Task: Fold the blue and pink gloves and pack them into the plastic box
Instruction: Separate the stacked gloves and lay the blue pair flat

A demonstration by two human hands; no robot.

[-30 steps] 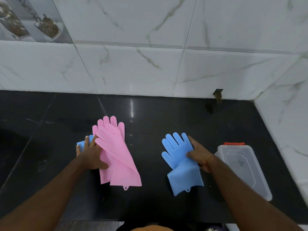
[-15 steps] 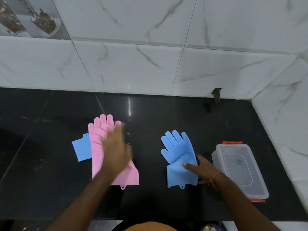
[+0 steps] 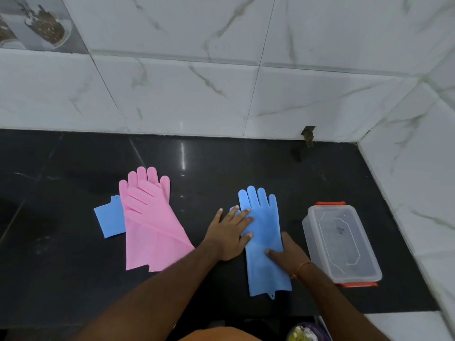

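A blue glove (image 3: 264, 242) lies flat and unfolded on the black table (image 3: 61, 267), just left of the closed plastic box (image 3: 342, 244) by the table's right edge. The left hand (image 3: 230, 236) presses its palm area, fingers straight. The right hand (image 3: 286, 254) rests on its cuff side, fingers extended, gripping nothing. Further left lie the pink gloves (image 3: 150, 217), overlapping a second blue glove (image 3: 109, 217).

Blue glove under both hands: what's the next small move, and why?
Probably fold the blue glove across its middle: it lies flat and unfolded, left hand pressing the palm, right hand on the cuff, and the plastic box beside it looks shorter than the glove.
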